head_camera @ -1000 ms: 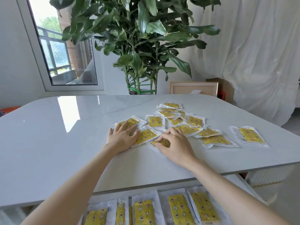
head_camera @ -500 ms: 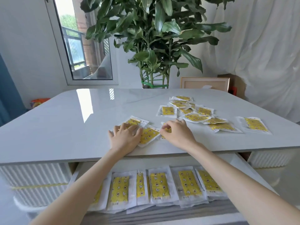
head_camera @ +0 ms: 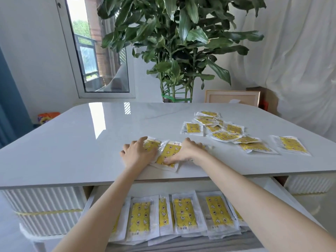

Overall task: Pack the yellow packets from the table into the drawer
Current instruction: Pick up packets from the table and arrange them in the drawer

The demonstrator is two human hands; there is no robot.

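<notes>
I look down on the wide, glossy white table [head_camera: 72,142]. Below its near edge the shallow white drawer with a grey bottom [head_camera: 190,244] is pulled open.

In the drawer there is already a row of flat yellow packets in clear plastic wrappers [head_camera: 184,214]. They lie side by side, partly overlapping, and cover most of the width I can see. My forearms hide a part of this row, so I cannot count them.

On the right half of the table a loose heap of the same yellow packets [head_camera: 225,136] waits untouched, well apart from the drawer. One single yellow packet [head_camera: 291,146] lies alone beside the heap, toward the right edge.

Near the front edge, just above the drawer, is a small bunch of yellow packets [head_camera: 168,155], and both hands are on it. The left hand [head_camera: 138,153] presses on the left packet with its fingers spread and not closed round it. The right hand [head_camera: 189,150] has its fingers bent over the packets and its thumb laid on the middle one. Whether it really pinches something, I cannot tell.

I judge the task to be perhaps half done. One layer is packed and this bunch must go down next. After it comes the heap, and then the lone packet.
</notes>
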